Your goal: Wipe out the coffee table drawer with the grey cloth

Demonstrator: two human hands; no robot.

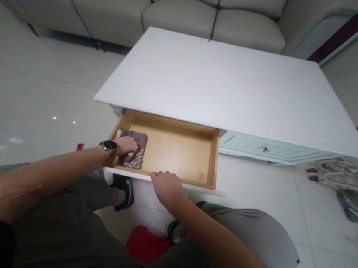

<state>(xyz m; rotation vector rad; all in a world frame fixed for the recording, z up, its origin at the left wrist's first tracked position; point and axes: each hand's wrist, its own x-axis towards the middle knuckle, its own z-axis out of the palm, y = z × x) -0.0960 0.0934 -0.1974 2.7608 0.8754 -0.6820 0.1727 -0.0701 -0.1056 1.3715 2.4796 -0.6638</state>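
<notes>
A wooden drawer [177, 151] is pulled out from the left front of a white coffee table [228, 88]. At its left end lies a folded purple-and-cream patterned cloth [140, 140]. My left hand [127, 145], with a watch [110, 145] on the wrist, presses down on the cloth, fingers curled and bunching its near part. The fingertips are partly hidden. My right hand [167, 187] grips the top edge of the drawer's front panel near its middle, fingers hooked over the inside.
Behind the table stands a long grey sofa [181, 17]. A second drawer with a small knob [265, 150] sits closed on the right. Below me, a red object [146, 245] lies on the tiled floor between my feet. Metal-framed items [349, 186] are at the right.
</notes>
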